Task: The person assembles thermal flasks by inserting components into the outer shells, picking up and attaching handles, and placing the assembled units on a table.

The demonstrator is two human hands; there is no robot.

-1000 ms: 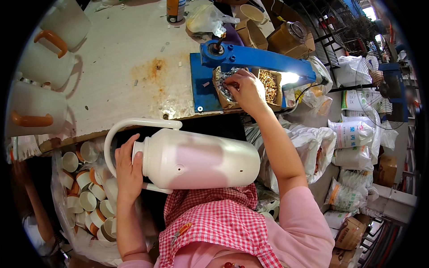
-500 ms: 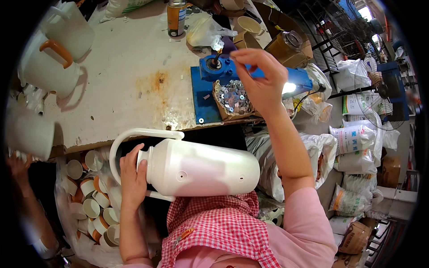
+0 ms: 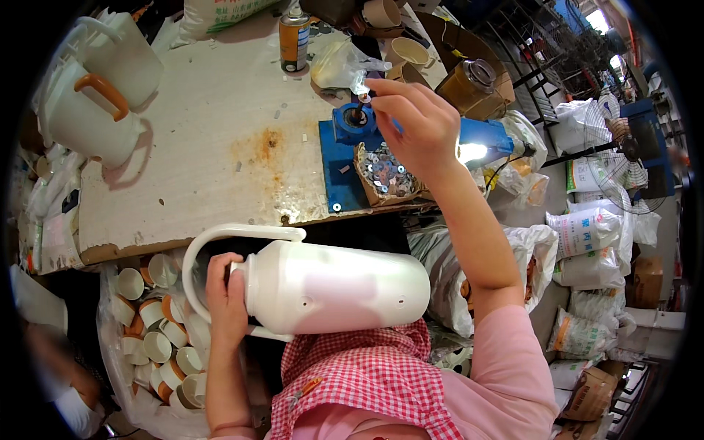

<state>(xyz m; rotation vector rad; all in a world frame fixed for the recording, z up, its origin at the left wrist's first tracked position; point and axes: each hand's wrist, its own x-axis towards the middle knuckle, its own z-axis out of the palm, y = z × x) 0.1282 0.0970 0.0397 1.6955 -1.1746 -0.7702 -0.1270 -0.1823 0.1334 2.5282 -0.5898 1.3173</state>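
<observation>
My left hand (image 3: 226, 297) is closed around the neck of a white jug body (image 3: 341, 290), which lies on its side across my lap. Its curved white handle (image 3: 209, 238) loops past my wrist, and two small holes show in its wall. My right hand (image 3: 419, 125) is raised over a blue machine (image 3: 353, 132) on the table. Thumb and forefinger pinch what looks like a small washer (image 3: 364, 98), right at the tip of the machine's upright rod. Below that hand, a cut-down cardboard box (image 3: 374, 192) holds many loose metal washers (image 3: 390, 172).
Finished-looking white jugs (image 3: 92, 121) stand at the table's far left, one with an orange handle. A spray can (image 3: 294, 40) and a plastic bag (image 3: 337, 66) are farther back. Left of my lap sits a bag of white and orange cups (image 3: 158, 341). Sacks (image 3: 587, 231) line the right.
My right hand has come slightly left and down to the rod's tip. The jug stays in my left hand. At far left, another person's white jug has moved down off the table edge.
</observation>
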